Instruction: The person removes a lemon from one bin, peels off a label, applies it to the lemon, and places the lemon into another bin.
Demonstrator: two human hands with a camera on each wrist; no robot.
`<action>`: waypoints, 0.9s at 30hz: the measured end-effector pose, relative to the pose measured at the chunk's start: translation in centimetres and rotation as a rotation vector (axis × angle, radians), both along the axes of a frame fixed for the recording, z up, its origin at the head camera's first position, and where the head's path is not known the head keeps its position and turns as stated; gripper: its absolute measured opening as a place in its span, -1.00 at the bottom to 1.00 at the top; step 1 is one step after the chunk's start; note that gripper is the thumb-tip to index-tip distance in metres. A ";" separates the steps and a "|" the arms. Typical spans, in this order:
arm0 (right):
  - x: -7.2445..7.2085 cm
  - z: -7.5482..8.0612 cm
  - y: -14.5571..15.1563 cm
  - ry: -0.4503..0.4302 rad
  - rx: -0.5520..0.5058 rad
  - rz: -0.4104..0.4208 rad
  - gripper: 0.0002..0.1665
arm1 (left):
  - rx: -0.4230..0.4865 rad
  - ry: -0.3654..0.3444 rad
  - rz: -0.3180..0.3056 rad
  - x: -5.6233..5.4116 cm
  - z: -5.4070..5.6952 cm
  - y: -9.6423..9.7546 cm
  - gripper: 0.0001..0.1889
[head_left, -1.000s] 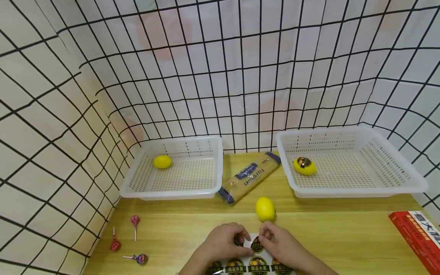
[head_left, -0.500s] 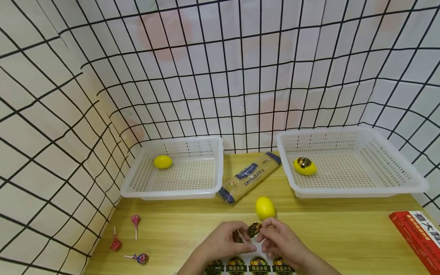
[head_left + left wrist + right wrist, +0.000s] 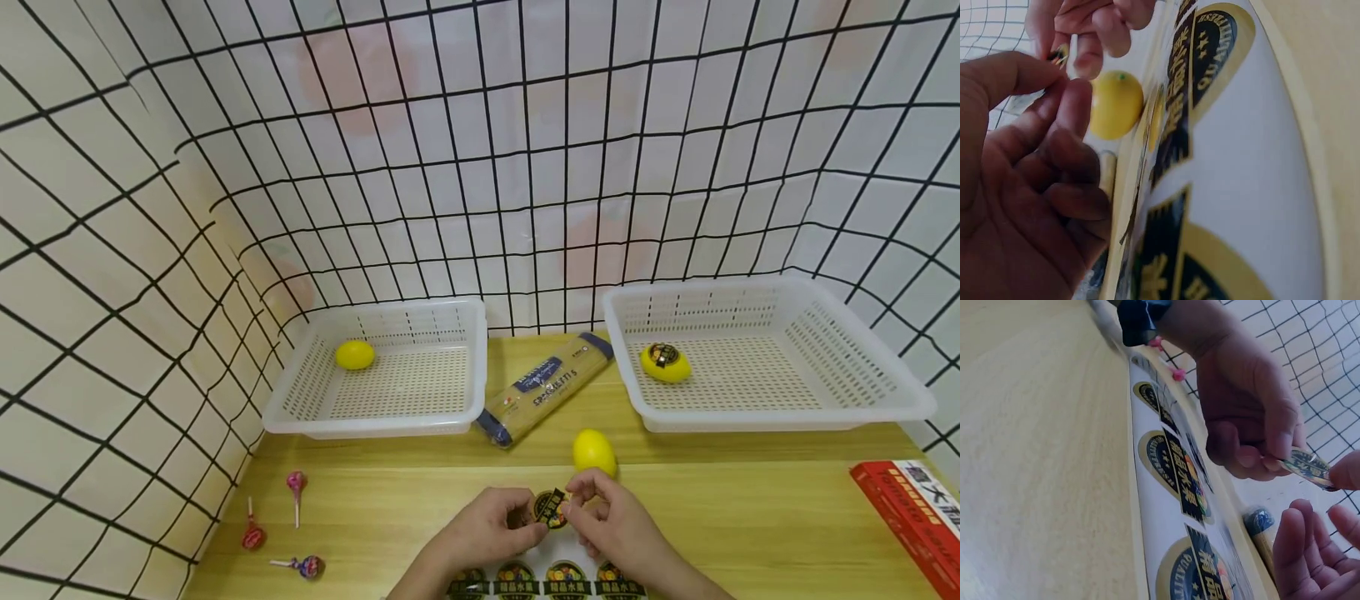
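A round black-and-gold sticker [image 3: 551, 509] is held up between both hands, over a sheet of stickers [image 3: 564, 550] on the table. My left hand [image 3: 491, 525] pinches one edge between thumb and finger; my right hand [image 3: 617, 527] pinches the opposite edge. The right wrist view shows the sticker [image 3: 1307, 467] spanning the two hands' fingertips. Just beyond the right hand lies a plain yellow lemon [image 3: 594, 452]. More stickers of the same design fill the sheet's near row.
A white basket [image 3: 375, 427] at back left holds a lemon [image 3: 355, 355]; another basket [image 3: 780, 419] at back right holds a stickered lemon [image 3: 666, 364]. Between them lies a spaghetti packet [image 3: 547, 387]. Several lollipops [image 3: 296, 481] lie left, a red tomato sauce box [image 3: 907, 521] right.
The sticker has come up off the sheet in the right hand, and the left fingers now hold its other edge. The nearby lemon has shifted slightly right.
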State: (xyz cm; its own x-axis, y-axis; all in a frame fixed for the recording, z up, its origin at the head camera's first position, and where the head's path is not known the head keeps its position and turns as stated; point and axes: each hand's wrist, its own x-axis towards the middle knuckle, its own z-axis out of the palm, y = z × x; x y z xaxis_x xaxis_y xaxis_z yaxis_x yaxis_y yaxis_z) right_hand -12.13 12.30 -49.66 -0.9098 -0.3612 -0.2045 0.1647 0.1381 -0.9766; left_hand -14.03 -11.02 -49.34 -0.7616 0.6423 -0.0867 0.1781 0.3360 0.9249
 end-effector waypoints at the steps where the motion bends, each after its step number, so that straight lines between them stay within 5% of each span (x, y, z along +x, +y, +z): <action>1: 0.1 0.1 -0.1 0.016 0.024 -0.011 -0.56 | -0.010 -0.008 -0.022 0.0 0.1 0.0 -0.74; 6: 0.3 0.4 -0.1 0.062 0.090 -0.020 -0.63 | -0.034 -0.032 -0.073 0.2 0.2 0.0 -0.78; 21: -0.1 0.7 0.2 0.068 0.063 -0.063 -0.63 | 0.078 -0.020 0.195 -0.7 -0.6 -0.3 -0.86; 27: -0.8 1.2 0.6 0.115 0.062 -0.160 -0.67 | 0.195 -0.133 0.313 -0.8 0.0 1.3 -0.81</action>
